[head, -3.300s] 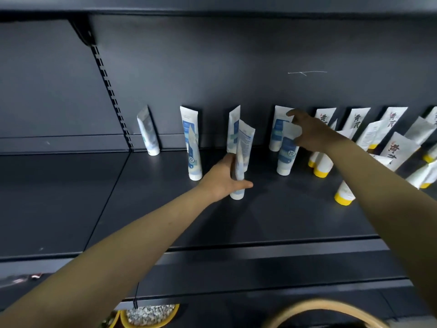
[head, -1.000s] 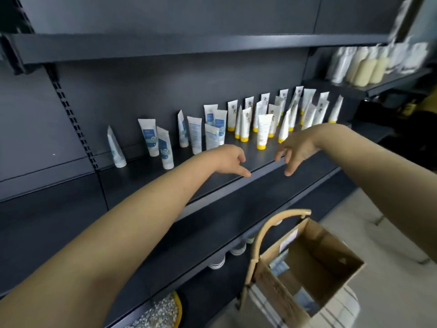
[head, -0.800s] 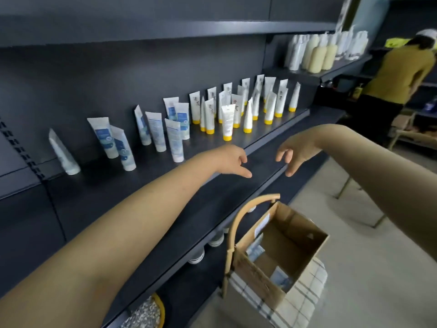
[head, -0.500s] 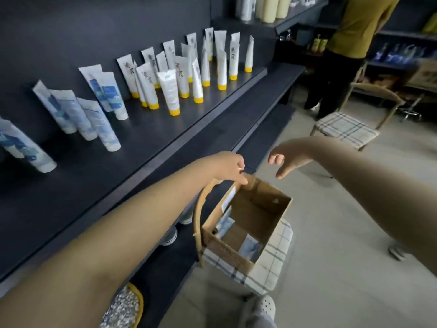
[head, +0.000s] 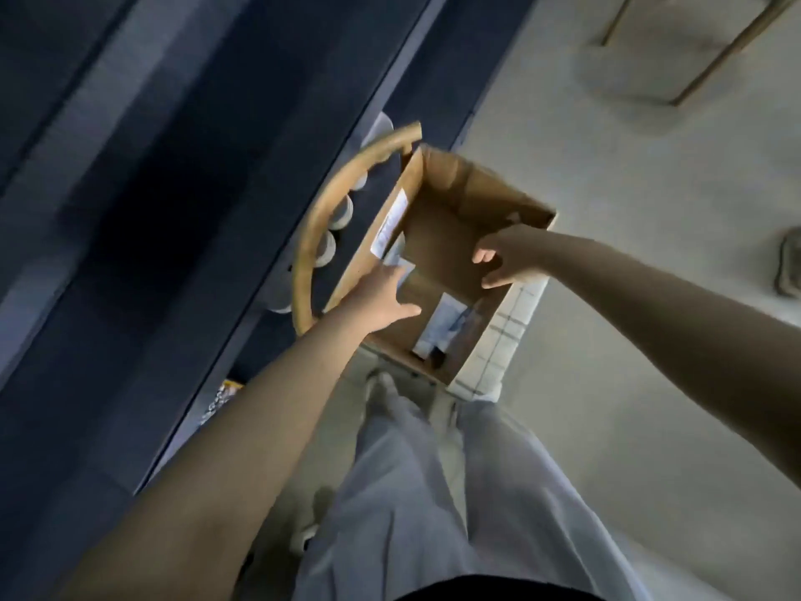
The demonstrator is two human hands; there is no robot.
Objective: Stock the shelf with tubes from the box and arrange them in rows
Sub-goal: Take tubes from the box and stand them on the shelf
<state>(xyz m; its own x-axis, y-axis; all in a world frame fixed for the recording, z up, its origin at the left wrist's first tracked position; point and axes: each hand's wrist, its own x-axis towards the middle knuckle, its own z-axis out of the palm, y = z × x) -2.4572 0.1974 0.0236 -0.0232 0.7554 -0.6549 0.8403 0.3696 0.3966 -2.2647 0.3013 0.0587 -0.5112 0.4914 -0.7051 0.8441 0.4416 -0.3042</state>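
An open brown cardboard box (head: 450, 188) sits on a checked chair seat (head: 505, 336) below me. Inside it lie white and blue tubes: one tube (head: 446, 329) near the front corner, another tube (head: 396, 258) against the left wall. My left hand (head: 381, 303) reaches over the box's left edge with fingers spread and nothing in it. My right hand (head: 507, 258) hovers over the box's right side, fingers curled apart, holding nothing. The shelf's stocked tubes are out of view.
The dark shelf unit (head: 151, 188) runs along the left, with white jars (head: 325, 249) on a low shelf. The chair's curved wooden back (head: 316, 227) stands between shelf and box. My legs (head: 433, 492) are below. Another chair's legs (head: 711, 62) stand at top right.
My view has swung down from the shelf to the box. Both empty hands dropped from the shelf edge down to the box opening.
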